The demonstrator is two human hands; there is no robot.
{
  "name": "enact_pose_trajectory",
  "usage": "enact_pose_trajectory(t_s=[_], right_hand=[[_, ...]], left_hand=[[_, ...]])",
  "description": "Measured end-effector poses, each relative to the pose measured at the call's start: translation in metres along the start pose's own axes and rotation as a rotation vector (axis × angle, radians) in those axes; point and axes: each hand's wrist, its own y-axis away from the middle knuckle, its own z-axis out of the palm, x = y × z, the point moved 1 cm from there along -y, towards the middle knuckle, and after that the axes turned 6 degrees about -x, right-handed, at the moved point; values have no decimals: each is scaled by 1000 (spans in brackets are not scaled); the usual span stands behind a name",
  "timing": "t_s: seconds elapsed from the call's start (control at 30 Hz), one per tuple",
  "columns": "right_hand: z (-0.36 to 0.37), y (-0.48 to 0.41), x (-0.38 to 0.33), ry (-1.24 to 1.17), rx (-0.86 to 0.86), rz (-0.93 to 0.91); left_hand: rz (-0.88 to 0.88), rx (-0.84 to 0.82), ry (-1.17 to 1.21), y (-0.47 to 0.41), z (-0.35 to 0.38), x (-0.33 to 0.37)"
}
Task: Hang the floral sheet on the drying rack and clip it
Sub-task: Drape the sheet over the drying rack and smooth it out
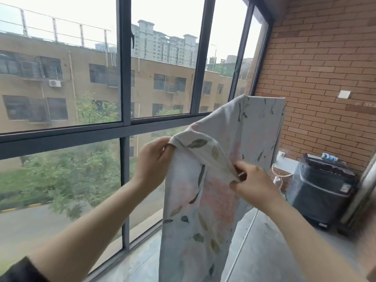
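Observation:
The floral sheet (pixel 205 196), pale with pink blooms and green leaves, hangs in front of me, its far end draped over something at the right by the brick wall. The rack itself is hidden under the cloth. My left hand (pixel 152 161) pinches the sheet's upper edge at its near end. My right hand (pixel 252 184) grips a fold of the same edge lower and to the right. No clip is visible.
A tall window with dark frames (pixel 124 78) fills the left and centre. A brick wall (pixel 325 78) closes the right side. A dark washing machine (pixel 323 188) stands at the right, with a sink ledge (pixel 284 165) behind it. Grey floor (pixel 264 251) lies below.

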Motion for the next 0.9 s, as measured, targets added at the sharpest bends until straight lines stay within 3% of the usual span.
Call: enact_pose_trajectory(t_s=[0.27,0.37,0.5,0.7,0.9], right_hand=[[5,-10,-52,-199,-8,-187],[2,-22,-72,-185,34,-232],[-1,-41,-77,-151,49,-196],[-9,-58,-65,-150,199,-125],[-34,-81,-44,-111,261,-128]], left_hand=[[-19,69,325,-82,-53,47],[-184,123,314,-102,-75,23],[-376,25,294,-107,-88,-2],[-273,87,304,-95,-86,25],[-222,87,491,-88,-80,64]])
